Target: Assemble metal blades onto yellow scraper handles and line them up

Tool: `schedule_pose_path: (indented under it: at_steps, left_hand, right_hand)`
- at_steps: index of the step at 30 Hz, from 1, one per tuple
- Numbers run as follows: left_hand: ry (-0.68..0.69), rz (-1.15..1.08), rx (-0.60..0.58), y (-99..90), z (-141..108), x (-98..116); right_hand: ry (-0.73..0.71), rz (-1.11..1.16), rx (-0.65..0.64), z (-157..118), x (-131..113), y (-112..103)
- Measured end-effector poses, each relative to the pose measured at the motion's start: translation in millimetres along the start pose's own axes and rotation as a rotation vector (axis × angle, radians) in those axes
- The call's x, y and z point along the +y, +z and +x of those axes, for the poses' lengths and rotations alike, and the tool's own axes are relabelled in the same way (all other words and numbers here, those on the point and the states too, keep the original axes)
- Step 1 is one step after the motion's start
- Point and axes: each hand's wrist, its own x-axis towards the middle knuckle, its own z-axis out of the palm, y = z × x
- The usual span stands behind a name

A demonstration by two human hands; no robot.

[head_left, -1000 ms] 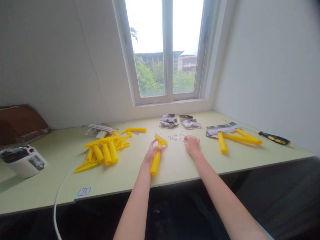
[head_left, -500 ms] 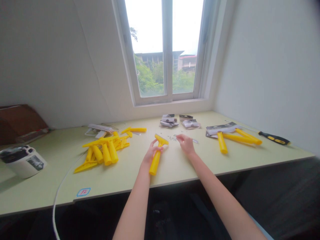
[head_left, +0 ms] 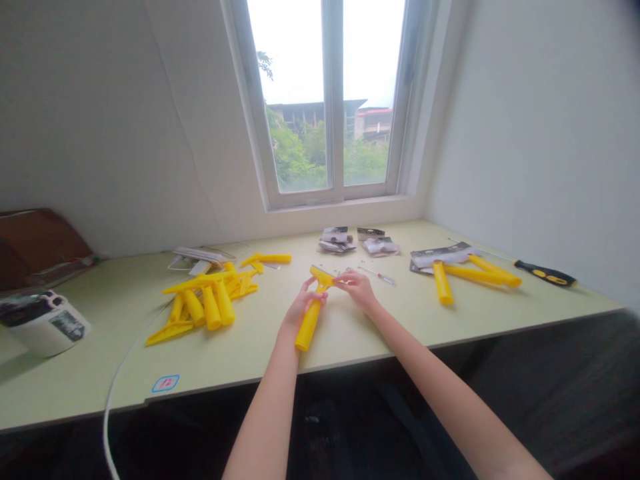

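Observation:
My left hand (head_left: 301,305) is closed around the neck of a yellow scraper (head_left: 309,325), whose wide head points away from me and whose handle hangs toward the table's front edge. My right hand (head_left: 356,287) has its fingertips pinched at the right end of the scraper's head; anything between them is too small to make out. Just beyond my right hand lie tiny metal pieces (head_left: 349,269), partly hidden by it. A small screwdriver (head_left: 383,277) with a clear and red handle rests to the right of them.
Yellow handles and heads (head_left: 213,307) form a pile on the left. Small packets (head_left: 337,241) lie below the window. Yellow tools (head_left: 443,283) on packaging and a black-yellow screwdriver (head_left: 545,273) are at right. A mug (head_left: 47,327) and white cable (head_left: 113,400) are at left.
My right hand has moved left from the tiny metal pieces to the scraper's head, uncovering the small screwdriver. My left hand still holds the scraper in nearly the same place.

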Motion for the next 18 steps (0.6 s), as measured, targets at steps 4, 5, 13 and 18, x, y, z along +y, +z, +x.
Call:
schedule_pose_path:
  at_steps: [4,5,13,18]
  left_hand:
    - [-0.014,-0.005,-0.009,0.7,-0.8,0.2]
    - [-0.015,-0.008,-0.012,0.9,-0.9,0.2]
    - [-0.003,-0.035,-0.038,1.7,-1.4,0.7]
    - [0.0,-0.039,-0.053,0.7,-2.0,0.7]
  right_hand:
    - [0.003,0.019,0.02,0.7,0.1,0.0]
    - [-0.005,0.023,0.01,0.6,-0.3,0.1]
    - [0.013,0.044,-0.019,-1.2,-2.2,1.3]
    - [0.073,0.027,-0.006,-0.4,-3.2,2.5]
